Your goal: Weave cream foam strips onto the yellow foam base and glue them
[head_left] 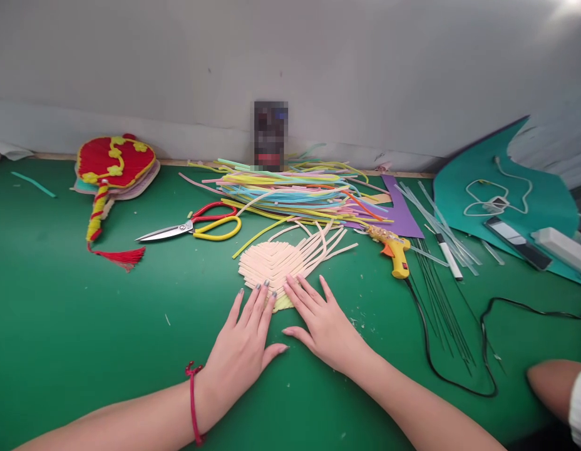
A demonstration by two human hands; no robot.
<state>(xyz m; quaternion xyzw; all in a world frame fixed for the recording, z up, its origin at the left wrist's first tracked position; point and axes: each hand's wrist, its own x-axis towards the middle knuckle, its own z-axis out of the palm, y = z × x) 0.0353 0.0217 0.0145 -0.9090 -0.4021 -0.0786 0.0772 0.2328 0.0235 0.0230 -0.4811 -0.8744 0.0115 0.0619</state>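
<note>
My left hand (246,338) and my right hand (321,319) lie flat and open side by side on the green table (60,326). Their fingertips press on the near edge of a woven heart-shaped piece (272,263) made of pale peach foam strips, whose loose ends fan out to the upper right. A red cord bracelet circles my left wrist. Neither hand holds anything.
Behind the weave lies a pile of coloured strips (295,191). Scissors (191,228) with red and yellow handles lie to the left, a red and yellow fan (114,166) further left. A yellow glue gun (394,247) with its black cord, glue sticks, purple and teal sheets are right. Another person's arm (560,388) shows bottom right.
</note>
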